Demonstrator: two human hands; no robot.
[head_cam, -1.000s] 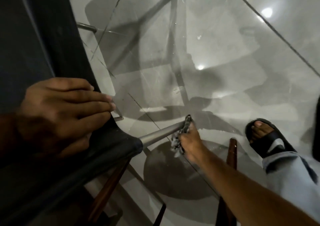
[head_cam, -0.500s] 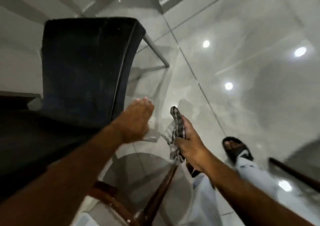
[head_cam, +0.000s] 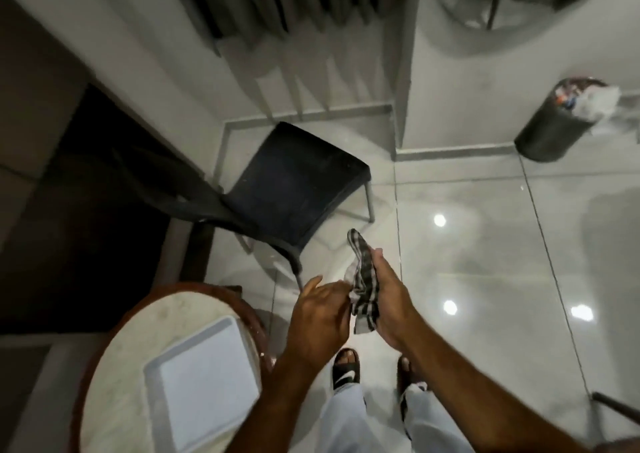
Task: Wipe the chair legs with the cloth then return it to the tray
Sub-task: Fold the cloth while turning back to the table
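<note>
Right hand [head_cam: 388, 300] clamped on checked cloth [head_cam: 363, 279]; left hand [head_cam: 320, 310] fingers apart, touching it. Advice: bunch cloth, lower flat into white tray [head_cam: 204, 383] on desk [head_cam: 121, 366].

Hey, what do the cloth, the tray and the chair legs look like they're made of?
Cloth: soft woven fabric, dark-and-light check, crumpled limply in the right hand. Tray: probably plastic, plain white, matte, with a raised rim. Chair legs: likely metal tubing, thin, grey, faintly shiny.

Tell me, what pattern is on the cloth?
The cloth has a black-and-white checked pattern, seen from the head view.
</note>
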